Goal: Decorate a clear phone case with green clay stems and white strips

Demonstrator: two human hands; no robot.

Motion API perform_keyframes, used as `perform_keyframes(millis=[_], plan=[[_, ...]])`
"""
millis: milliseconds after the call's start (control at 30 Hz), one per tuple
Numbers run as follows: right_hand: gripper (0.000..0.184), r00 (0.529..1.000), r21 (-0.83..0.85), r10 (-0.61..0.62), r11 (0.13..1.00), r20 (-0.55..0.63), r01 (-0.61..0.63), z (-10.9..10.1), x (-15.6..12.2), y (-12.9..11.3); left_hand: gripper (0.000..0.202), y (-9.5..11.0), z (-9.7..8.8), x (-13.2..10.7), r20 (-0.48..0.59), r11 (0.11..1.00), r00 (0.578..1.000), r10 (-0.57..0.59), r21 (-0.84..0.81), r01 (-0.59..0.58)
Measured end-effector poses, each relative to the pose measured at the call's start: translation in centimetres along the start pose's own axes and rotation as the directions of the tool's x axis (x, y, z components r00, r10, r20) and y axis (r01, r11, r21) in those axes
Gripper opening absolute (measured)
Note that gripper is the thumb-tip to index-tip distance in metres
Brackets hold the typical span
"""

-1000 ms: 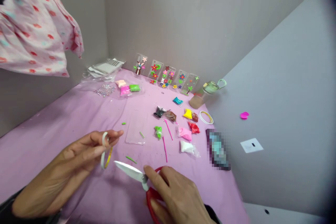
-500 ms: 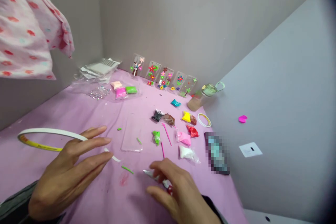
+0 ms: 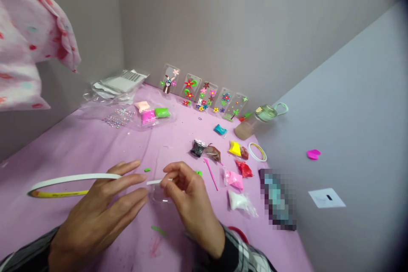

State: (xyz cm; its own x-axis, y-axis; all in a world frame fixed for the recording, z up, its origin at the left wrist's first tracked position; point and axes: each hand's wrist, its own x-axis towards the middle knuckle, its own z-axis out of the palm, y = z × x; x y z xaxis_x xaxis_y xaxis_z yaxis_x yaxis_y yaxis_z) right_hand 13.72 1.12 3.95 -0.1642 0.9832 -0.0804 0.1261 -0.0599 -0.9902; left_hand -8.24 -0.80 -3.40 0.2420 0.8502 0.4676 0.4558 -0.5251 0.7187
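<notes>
My left hand (image 3: pixel 105 204) has its fingers stretched forward and carries a large roll of white tape (image 3: pixel 73 176) with a yellow inner core; where the roll passes behind the hand is hidden. My right hand (image 3: pixel 191 204) pinches a short strip of white tape (image 3: pixel 153 182) close to the left fingertips. Under both hands' reach lies a clear phone case (image 3: pixel 162 197), partly covered by the right fingers. A red scissor handle (image 3: pixel 238 233) shows beside my right wrist. Small green clay bits (image 3: pixel 158 230) lie on the pink cloth (image 3: pixel 124 238).
Decorated clear phone cases (image 3: pixel 207 95) lean on the back wall. Coloured clay packets (image 3: pixel 234 178), a pink tool (image 3: pixel 211 174), a lidded jar (image 3: pixel 251 125), a smaller tape roll (image 3: pixel 257 152) and a blurred phone (image 3: pixel 277 199) lie right. Rhinestones (image 3: pixel 119 117) and plastic bags (image 3: pixel 117 85) sit left.
My right hand has left the scissors and moved up and left, taking hold of the tape strip that was at my left fingertips. The view has shifted slightly.
</notes>
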Motion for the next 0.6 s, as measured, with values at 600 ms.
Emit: perform_keyframes(millis=[600], plan=[[0.049,0.929,-0.822,-0.075,0.443,0.364,0.358,-1.6,2.0,1.0,0.051,-0.6,0.7,1.1,0.304,0.884,0.931,0.205,0.351,-0.309]])
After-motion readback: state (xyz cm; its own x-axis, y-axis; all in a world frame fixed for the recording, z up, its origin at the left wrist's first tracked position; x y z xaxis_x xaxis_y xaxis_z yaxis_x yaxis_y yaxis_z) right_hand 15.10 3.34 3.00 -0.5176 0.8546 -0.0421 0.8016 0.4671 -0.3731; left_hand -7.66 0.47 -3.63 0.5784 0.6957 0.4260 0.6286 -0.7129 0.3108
